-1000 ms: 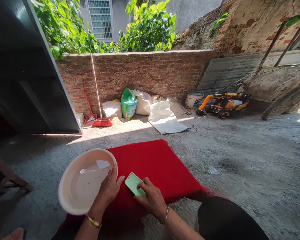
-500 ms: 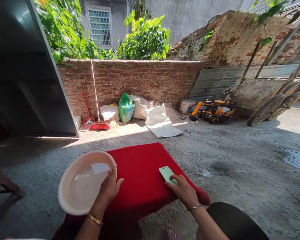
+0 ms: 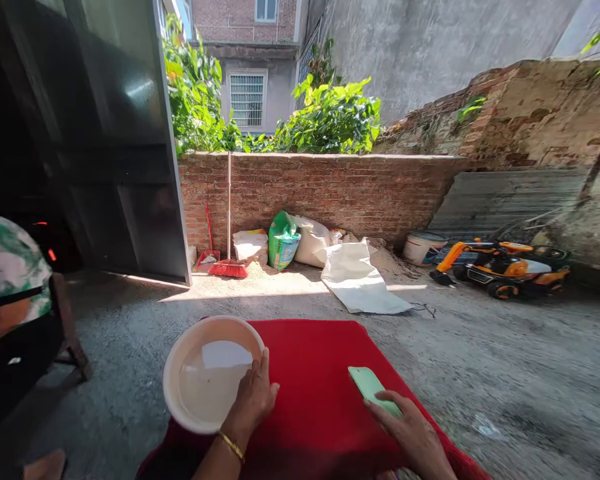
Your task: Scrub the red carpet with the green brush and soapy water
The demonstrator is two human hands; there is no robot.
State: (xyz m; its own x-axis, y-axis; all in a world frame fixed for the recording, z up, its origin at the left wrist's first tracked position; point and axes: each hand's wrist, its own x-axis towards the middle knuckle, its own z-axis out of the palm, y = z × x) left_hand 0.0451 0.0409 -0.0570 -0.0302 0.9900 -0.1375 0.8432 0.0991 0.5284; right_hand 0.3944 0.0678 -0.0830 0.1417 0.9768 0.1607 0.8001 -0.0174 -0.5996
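A pale, round plastic basin (image 3: pixel 173 381) with clear water in it stands at the left end of the red cloth (image 3: pixel 307 380). My left hand (image 3: pixel 255 395) grips its right rim, fingers over the edge and thumb on the outer side. On the right part of the cloth is a light green phone (image 3: pixel 366 380), seen from its back or case side. My right hand (image 3: pixel 407 423) closes on its near end, thumb on the left side and fingers on the right. The fingers' undersides are hidden.
A person in a patterned top (image 3: pixel 15 260) sits on a wooden chair (image 3: pixel 70 333) at left, before a dark metal door (image 3: pixel 145 167). Along the brick wall (image 3: pixel 330 187) are a red broom (image 3: pixel 229 268), sacks (image 3: pixel 311 241), a bucket (image 3: pixel 420 248) and a toy excavator (image 3: pixel 510 267).
The view has swung left and upward, so the scene sits further right and lower. A seated person has come into view at left. Both hands keep their holds on the basin and the phone.
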